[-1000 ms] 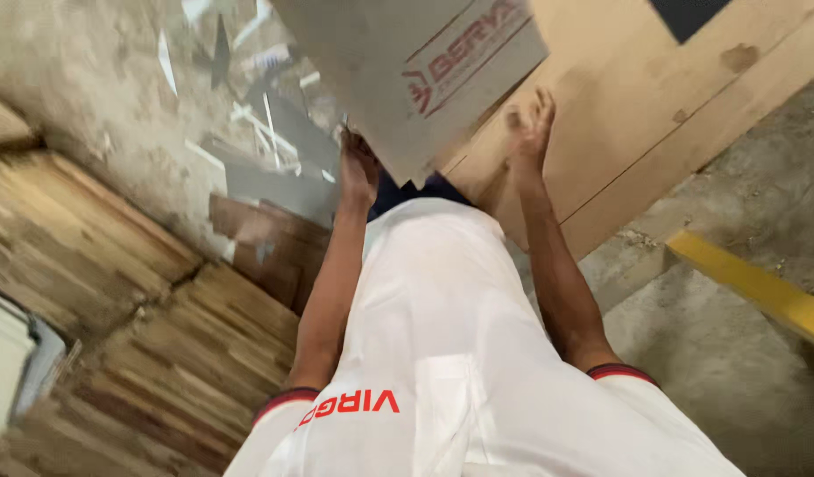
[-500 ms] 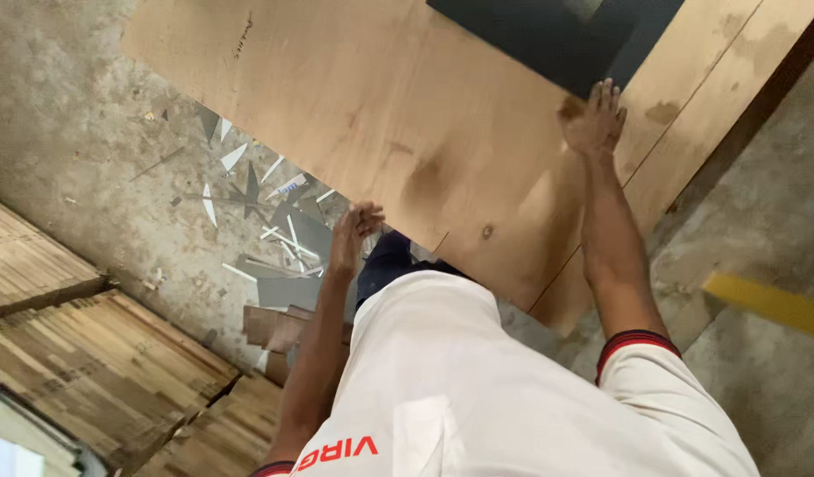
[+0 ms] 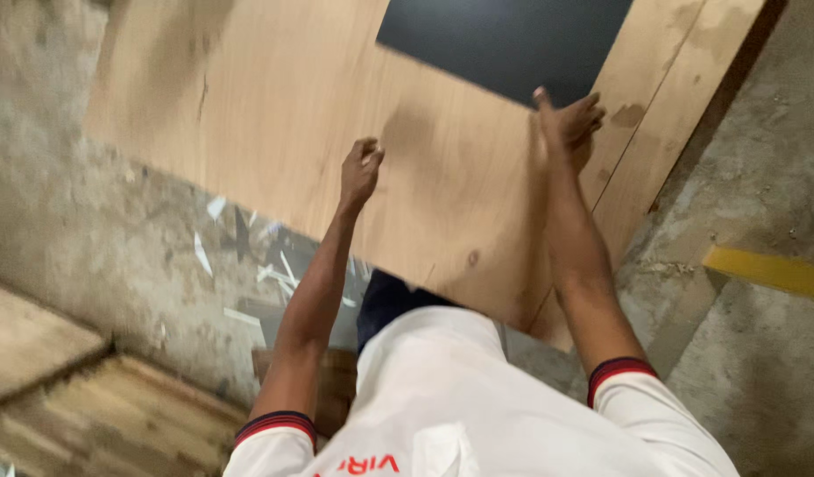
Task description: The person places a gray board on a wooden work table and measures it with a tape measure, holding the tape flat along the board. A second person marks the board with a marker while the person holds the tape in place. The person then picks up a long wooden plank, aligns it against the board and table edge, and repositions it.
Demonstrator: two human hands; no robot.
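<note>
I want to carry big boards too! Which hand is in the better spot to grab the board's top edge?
Probably the right hand: its fingers already curl over the top edge of the plywood board. The left hand is lower, pressed against the board's flat face.

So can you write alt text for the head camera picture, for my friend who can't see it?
A person's two bare hands, left hand and right hand, press on a big light-brown plywood sheet held up in front of them. A dark panel shows behind its top edge, with a concrete floor and a yellow stripe to the right.
</note>
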